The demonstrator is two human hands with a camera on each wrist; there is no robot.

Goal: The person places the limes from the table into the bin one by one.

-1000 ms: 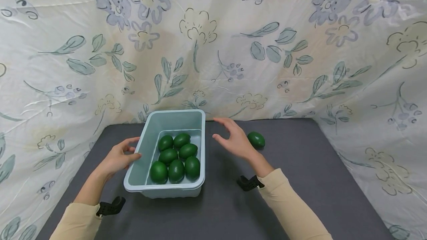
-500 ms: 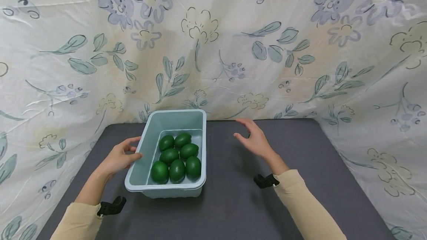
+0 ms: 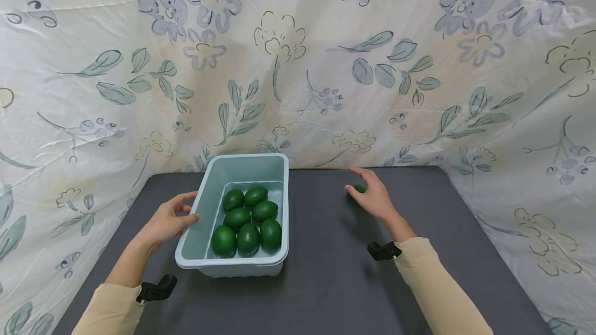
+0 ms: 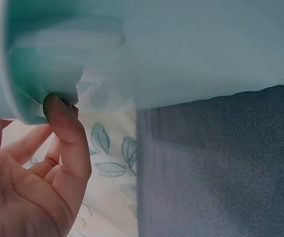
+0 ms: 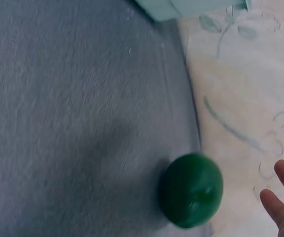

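A light blue-green plastic bin [image 3: 247, 168] stands left of centre with several dark green avocados [image 3: 237, 218] in it. My left hand [image 3: 165, 221] grips the bin's left rim, thumb over the edge; the left wrist view has the curled fingers [image 4: 70, 138] beneath that rim. To the right, my right hand [image 3: 372, 198] is spread above a lone avocado [image 3: 359, 188], mostly hidden behind it in the head view. From the right wrist, this avocado [image 5: 191, 190] sits on the dark cloth, apart from the fingers [image 5: 275, 207] at the frame's right side.
A dark grey cloth [image 3: 321, 273] covers the table. Floral fabric [image 3: 298, 66] hangs directly behind its far edge and along both sides. Each wrist wears a black strap [image 3: 384, 250].
My right hand has moved rightward from beside the bin to over the lone avocado, fingers still spread. My left hand and the bin have stayed in place.
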